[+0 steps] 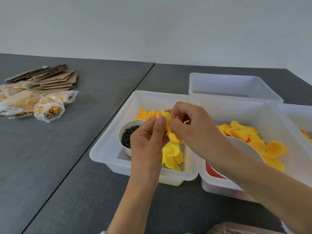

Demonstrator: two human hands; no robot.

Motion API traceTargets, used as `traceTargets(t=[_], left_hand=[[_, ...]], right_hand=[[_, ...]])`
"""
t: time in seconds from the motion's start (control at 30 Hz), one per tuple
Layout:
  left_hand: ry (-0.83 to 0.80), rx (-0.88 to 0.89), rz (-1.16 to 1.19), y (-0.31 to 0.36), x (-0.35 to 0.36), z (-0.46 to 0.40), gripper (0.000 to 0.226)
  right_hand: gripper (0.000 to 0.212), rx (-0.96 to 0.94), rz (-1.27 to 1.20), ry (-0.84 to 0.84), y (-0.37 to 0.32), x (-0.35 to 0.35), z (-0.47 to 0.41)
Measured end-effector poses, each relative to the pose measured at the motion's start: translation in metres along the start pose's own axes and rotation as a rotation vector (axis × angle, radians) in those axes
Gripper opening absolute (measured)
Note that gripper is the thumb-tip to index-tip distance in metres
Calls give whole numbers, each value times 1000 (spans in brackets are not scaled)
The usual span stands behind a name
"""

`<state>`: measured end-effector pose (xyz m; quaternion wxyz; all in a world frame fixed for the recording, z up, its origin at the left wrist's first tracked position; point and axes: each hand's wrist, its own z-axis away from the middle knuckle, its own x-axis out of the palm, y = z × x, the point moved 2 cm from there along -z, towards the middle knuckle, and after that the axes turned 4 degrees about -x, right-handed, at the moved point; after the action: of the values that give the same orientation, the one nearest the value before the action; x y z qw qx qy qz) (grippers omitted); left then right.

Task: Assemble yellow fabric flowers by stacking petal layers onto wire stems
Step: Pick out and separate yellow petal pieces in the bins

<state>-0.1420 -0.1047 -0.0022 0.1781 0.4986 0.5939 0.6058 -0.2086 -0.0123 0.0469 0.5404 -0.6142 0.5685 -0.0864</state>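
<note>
Head view. Both forearms enter from the bottom edge. Left hand (148, 141) pinches the flower (170, 130) between thumb and fingers; right hand (190, 127) has its fingertips curled onto the upper petals. Flower is held above the near tray (108, 149), over loose yellow petals (172, 156). Judged: fabric light, limp, easily creased; best held at the centre hole. Long axis runs near-vertical, tilted; stem not visible.
</note>
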Motion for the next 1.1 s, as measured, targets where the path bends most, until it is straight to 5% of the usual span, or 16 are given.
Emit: traceTargets(t=[0.2,0.43,0.97,1.1], left_hand=[[212,80,58,-2,-3,6,42],[357,173,194,-1,-3,10,39],[454,212,145,17,-7,2,35],[365,318,-186,19,-7,-2,31]], right_hand=[[32,387,-526,137,23,6,-1],[17,611,-1172,282,25,8,-4],[29,592,-1138,339,8,2,-19],[27,437,-829,293,5,-3,-24]])
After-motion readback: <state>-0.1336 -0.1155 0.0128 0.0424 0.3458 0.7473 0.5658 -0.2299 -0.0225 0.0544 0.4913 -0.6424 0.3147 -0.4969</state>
